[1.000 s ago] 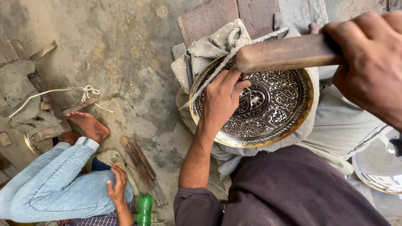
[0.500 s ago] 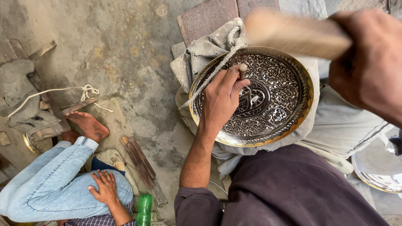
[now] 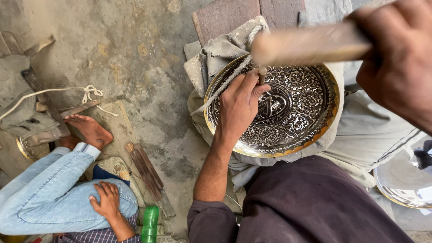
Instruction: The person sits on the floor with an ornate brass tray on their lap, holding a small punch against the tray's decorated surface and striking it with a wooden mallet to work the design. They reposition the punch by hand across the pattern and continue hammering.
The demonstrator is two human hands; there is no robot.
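A round engraved metal plate (image 3: 297,121) with a brass rim rests on my lap over grey cloth (image 3: 216,58). My left hand (image 3: 238,105) lies on the plate and pinches a small metal punch (image 3: 262,74) upright against its upper left part. My right hand (image 3: 396,58) grips a wooden mallet (image 3: 310,45), blurred, just above the punch's top.
Another person sits at the lower left in blue jeans (image 3: 49,198), a bare foot (image 3: 87,130) on a mat and a hand (image 3: 105,200) on the knee. A green bottle (image 3: 150,222), wooden sticks (image 3: 144,168), a white cord (image 3: 87,94) and a second shiny plate (image 3: 402,180) lie around.
The mallet has swung from over the plate's top right down toward the punch. The other person's hand moved from beside the leg onto the knee.
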